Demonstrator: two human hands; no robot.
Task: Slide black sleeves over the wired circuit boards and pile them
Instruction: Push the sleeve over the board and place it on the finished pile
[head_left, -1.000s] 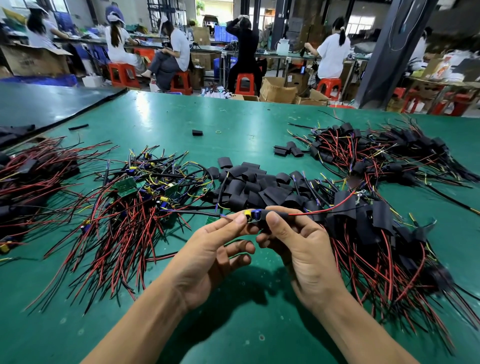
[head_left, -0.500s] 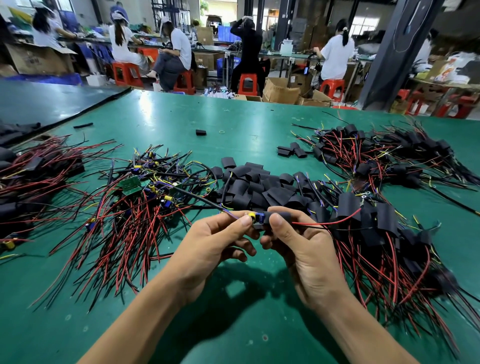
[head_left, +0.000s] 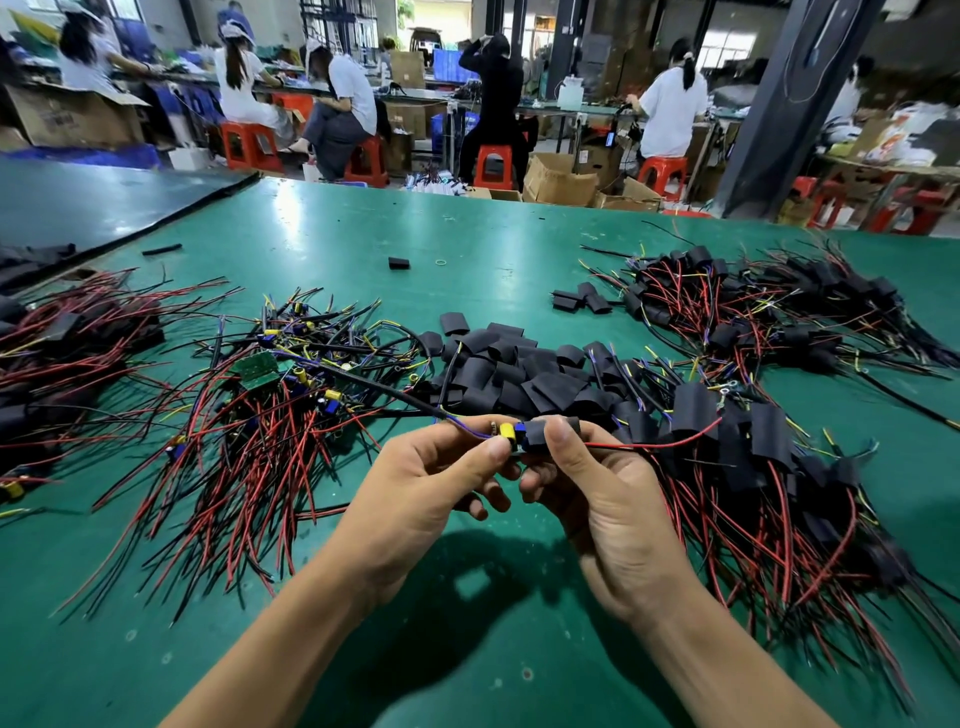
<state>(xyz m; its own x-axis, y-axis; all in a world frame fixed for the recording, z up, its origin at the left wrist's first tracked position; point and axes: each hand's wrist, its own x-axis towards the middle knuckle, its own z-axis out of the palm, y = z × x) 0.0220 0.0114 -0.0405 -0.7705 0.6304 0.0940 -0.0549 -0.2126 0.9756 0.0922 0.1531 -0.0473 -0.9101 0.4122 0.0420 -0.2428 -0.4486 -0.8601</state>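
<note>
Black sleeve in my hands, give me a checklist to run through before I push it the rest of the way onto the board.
1. Left hand pinches the circuit board at its bare end: ok.
2. Right hand grips the black sleeve: ok.
3. Sleeve covers the whole board: not ok, yellow and blue parts show.
4. Red wire runs free to the right: ok.
5. Nothing snagged inside the sleeve: cannot tell, the thumb hides it.
6. Pile of sleeved boards lies by the right hand: ok.
</note>
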